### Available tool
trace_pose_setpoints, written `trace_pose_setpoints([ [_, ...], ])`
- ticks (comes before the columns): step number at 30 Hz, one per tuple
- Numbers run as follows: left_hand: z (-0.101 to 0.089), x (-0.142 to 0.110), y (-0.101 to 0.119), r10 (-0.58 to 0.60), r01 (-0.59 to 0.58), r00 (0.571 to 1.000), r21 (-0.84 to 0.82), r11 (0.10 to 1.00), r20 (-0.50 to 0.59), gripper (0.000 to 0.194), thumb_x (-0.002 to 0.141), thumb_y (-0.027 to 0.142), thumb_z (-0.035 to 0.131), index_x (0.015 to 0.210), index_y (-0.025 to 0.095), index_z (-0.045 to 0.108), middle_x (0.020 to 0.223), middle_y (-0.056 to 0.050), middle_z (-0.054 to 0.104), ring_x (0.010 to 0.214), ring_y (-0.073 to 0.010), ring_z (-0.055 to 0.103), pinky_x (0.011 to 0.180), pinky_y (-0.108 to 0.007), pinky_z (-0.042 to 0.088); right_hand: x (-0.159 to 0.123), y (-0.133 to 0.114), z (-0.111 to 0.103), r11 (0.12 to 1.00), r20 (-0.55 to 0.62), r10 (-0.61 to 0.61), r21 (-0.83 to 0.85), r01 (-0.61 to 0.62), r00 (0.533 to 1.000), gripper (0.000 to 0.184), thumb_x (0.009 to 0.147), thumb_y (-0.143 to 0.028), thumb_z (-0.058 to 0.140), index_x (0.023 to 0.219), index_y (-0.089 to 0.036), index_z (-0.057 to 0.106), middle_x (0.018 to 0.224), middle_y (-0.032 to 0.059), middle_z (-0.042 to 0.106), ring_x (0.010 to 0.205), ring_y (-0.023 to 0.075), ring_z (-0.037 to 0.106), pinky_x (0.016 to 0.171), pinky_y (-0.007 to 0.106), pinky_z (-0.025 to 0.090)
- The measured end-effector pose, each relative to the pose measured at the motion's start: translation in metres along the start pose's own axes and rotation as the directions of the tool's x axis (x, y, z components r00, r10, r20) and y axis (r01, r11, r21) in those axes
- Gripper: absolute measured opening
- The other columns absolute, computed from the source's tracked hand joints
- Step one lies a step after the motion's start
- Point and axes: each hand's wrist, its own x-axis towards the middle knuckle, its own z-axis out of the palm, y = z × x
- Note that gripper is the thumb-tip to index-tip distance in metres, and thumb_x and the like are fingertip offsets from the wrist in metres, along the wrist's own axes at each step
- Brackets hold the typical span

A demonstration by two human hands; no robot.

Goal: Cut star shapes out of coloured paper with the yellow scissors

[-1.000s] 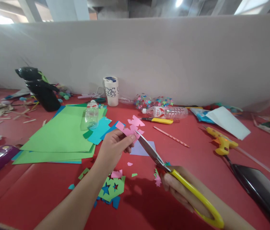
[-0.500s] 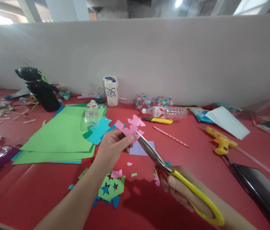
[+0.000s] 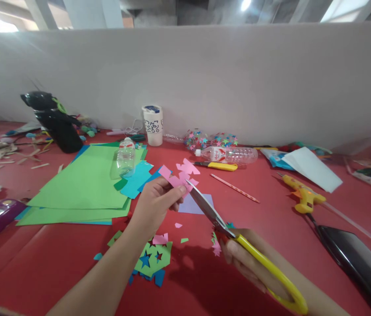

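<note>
Between the thumb and fingers of my left hand (image 3: 160,197) is a piece of pink paper (image 3: 172,179) with notched, cut edges. My right hand (image 3: 244,256) grips a pair of scissors (image 3: 264,259) with yellow handles. Their blades point up and left, and the tips are at the pink paper beside my left thumb. Behind the held piece, more pink paper (image 3: 188,166) shows; whether it is joined to it I cannot tell. A lilac paper square (image 3: 201,204) lies under the blades. Below my hands are green paper scraps (image 3: 162,263) with star-shaped holes and small pink stars (image 3: 216,249).
Green sheets (image 3: 80,184) are stacked at left, with a clear bottle (image 3: 125,160) on them. Behind are a white cup (image 3: 153,126), a lying bottle (image 3: 234,154) and a yellow cutter (image 3: 221,166). A yellow glue gun (image 3: 304,193) lies right; a black flask (image 3: 55,125) stands left.
Both hands stay almost in place. The pink paper and the scissors have shifted only very slightly, and the scissor handles look a little closer together.
</note>
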Motion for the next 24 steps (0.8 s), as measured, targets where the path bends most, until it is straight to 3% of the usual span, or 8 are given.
trace_pose_setpoints([
  [4,0.004,-0.001,-0.003,0.008,-0.01,0.999,-0.043,0.999,-0.04,0.011,0.066,0.024,0.064,0.057,0.017,0.06,0.048,0.004,0.055,0.041,-0.0056,0.046,0.042,-0.019,0.037,0.001,-0.003,0.007,1.0,-0.048,0.028,0.0,-0.028,0.998,0.046,0.079,-0.067,0.042,0.068,-0.022,0.042,0.043,-0.0099,0.033,0.033,0.0067,0.026,0.033,0.019,0.02],
  [8,0.009,-0.002,-0.006,-0.032,0.022,0.995,-0.111,0.994,-0.09,0.015,0.066,0.025,0.066,0.056,0.017,0.058,0.048,0.004,0.057,0.04,-0.005,0.047,0.043,-0.018,0.037,0.002,-0.003,0.012,0.999,-0.014,0.006,-0.036,-0.007,1.0,0.046,0.082,-0.067,0.036,0.066,-0.024,0.039,0.04,-0.0096,0.033,0.032,0.0078,0.025,0.032,0.021,0.021],
  [24,0.01,-0.003,-0.01,-0.047,0.031,0.997,-0.217,0.976,-0.069,0.014,0.069,0.023,0.066,0.059,0.016,0.059,0.049,0.004,0.059,0.041,-0.0046,0.049,0.043,-0.017,0.038,0.004,0.004,0.017,1.0,-0.022,0.026,-0.004,-0.026,0.999,0.045,0.083,-0.068,0.035,0.068,-0.025,0.036,0.038,-0.0114,0.029,0.03,0.0078,0.023,0.03,0.022,0.017],
])
